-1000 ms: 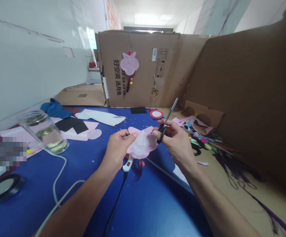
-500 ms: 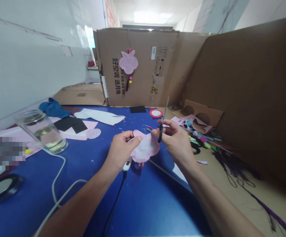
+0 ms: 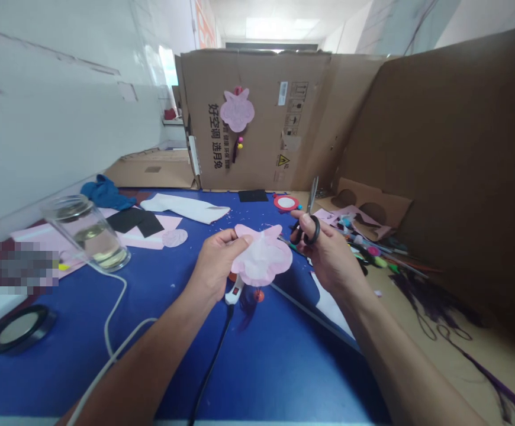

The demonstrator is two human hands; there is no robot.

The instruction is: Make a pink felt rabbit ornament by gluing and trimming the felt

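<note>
From where I stand, the pink-and-white scalloped paper (image 3: pixel 264 260) spreads rightward from the left hand (image 3: pixel 215 260), whose thumb and fingers pinch its edge, an orange bead (image 3: pixel 260 295) showing below that grip, while beyond the paper the right hand (image 3: pixel 331 257) clasps black-handled scissors (image 3: pixel 313 196), blades upward.

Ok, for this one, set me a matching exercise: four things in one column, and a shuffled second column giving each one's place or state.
Column one:
1. scissors
2. glass jar
3. white-centred pink cutout
4. blue cloth

Column two:
A. pinched in the left hand
B. bunched up near the pale wall
C. held in the right hand
D. partly filled with yellowish liquid

Right pairs: 1-C, 2-D, 3-A, 4-B
</note>
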